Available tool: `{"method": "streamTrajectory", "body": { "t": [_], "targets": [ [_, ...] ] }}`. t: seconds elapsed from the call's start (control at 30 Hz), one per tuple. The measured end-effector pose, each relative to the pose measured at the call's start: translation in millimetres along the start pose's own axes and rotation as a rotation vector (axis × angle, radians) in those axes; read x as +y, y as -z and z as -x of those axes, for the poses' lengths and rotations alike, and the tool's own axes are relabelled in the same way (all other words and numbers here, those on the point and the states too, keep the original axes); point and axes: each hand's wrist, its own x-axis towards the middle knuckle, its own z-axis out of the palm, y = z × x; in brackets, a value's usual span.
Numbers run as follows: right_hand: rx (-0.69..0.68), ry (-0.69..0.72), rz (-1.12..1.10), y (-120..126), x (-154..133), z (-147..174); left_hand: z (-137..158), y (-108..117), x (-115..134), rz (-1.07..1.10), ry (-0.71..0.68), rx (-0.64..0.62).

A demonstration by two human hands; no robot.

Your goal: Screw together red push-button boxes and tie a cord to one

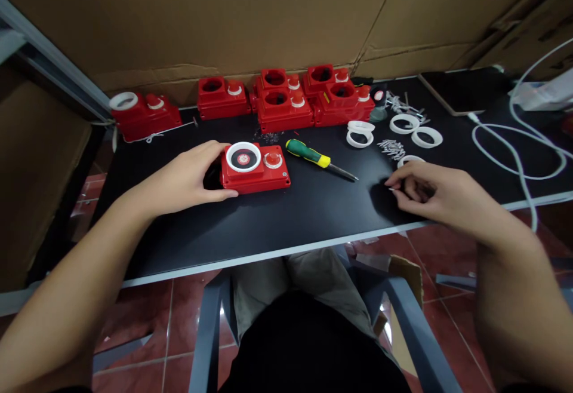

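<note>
Where the far row starts on the left, one white-ringed red plastic unit (154, 119) has its ring on; I'd tag that as ring done. Next right, a ringless red plastic unit (221, 106), then a cluster of four more red plastic units (284, 121), all showing dark round openings; those five look not done. Nearer, left of middle on the black tabletop (308, 220), sits the red rectangular plastic box (257, 184) in work: its thick white plastic ring (228, 157) is in place, a dark disc with a red-and-white mark inside. I'd call it part done; can't tell if it's fastened. Just right, a green-and-yellow-handled screwdriver (308, 153) lies free. Farther right, loose white plastic rings (425, 144) and a pile of small silvery screws (391, 149) lie about, so parts remain.

Hands: my left hand (190, 172) makes a wide C round the box's left end, thumb on the near side, fingers on the far side, holding it at the tabletop. My right hand (432, 187), near the right-hand rings, is in a narrow pinch, other fingers curled; a small pale piece (391, 189) shows at the fingertips, maybe a screw, too small to tell.
</note>
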Motion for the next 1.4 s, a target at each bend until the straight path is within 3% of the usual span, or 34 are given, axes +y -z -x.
{"method": "streamTrajectory", "body": {
  "t": [0.27, 0.4, 0.47, 0.6, 0.67, 0.77, 0.87, 0.97, 1.1, 1.27, 1.4],
  "targets": [
    [0.05, -0.165, -0.07, 13.1, 11.2, -22.2, -0.6, -0.4, 0.0, 0.006, -0.009, 0.007],
    [0.132, -0.169, -0.067, 41.4, -5.1, -33.1, -0.3, -0.7, -0.5, 0.0, -0.006, 0.007],
    [0.205, -0.086, -0.051, 61.1, -25.2, -44.0, -0.2, -0.7, -0.8, 0.001, -0.008, 0.008],
    [0.133, 0.231, -0.036, 78.0, -75.5, -84.9, 0.3, 0.5, -1.8, 0.002, 0.003, 0.013],
    [0.035, 0.278, -0.075, 64.3, -93.9, -111.1, 0.7, 1.5, -2.2, 0.006, 0.008, 0.011],
    [-0.128, 0.278, -0.284, 21.3, -103.2, -145.4, 1.5, 2.7, -1.7, 0.015, 0.002, 0.007],
    [-0.165, 0.293, -0.411, -23.7, -95.6, -163.6, 2.0, 3.6, 0.6, 0.012, -0.015, 0.0],
    [-0.186, 0.316, -0.537, -49.6, -85.4, -165.7, 2.0, 4.1, 4.1, 0.0, -0.008, -0.004],
    [-0.171, 0.402, -0.535, -59.1, -80.6, -158.5, 1.3, 4.0, 7.8, -0.008, 0.013, 0.001],
    [-0.078, 0.463, -0.415, -50.9, -75.9, -153.2, 0.0, 4.9, 10.4, -0.02, 0.019, 0.001],
    [-0.063, 0.67, -0.207, -41.0, -71.2, -146.4, -0.1, 7.9, 10.8, -0.022, 0.016, -0.016]
  ]
}}
